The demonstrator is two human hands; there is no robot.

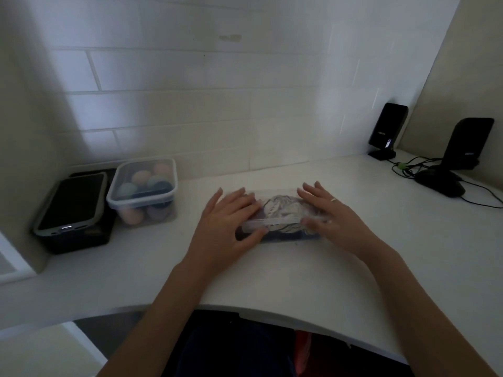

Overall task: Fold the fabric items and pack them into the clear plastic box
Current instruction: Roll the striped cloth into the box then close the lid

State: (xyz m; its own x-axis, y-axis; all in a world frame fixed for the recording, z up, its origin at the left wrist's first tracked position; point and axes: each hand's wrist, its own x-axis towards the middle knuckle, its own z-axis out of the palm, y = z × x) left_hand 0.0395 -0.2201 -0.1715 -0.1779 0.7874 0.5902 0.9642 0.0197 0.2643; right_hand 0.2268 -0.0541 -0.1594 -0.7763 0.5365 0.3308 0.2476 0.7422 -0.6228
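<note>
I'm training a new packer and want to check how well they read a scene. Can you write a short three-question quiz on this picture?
1. True or false: both hands rest on the clear plastic box in the middle of the desk.
2. What lies on the dark case at far left? A) a phone B) a mug C) scissors
3. Fill in: the second lidded box, left of the left hand, holds rounded, ____ coloured items.

Key:
1. True; the right hand wears a ring, and patterned fabric shows through the lid.
2. A, the phone.
3. pastel
</note>
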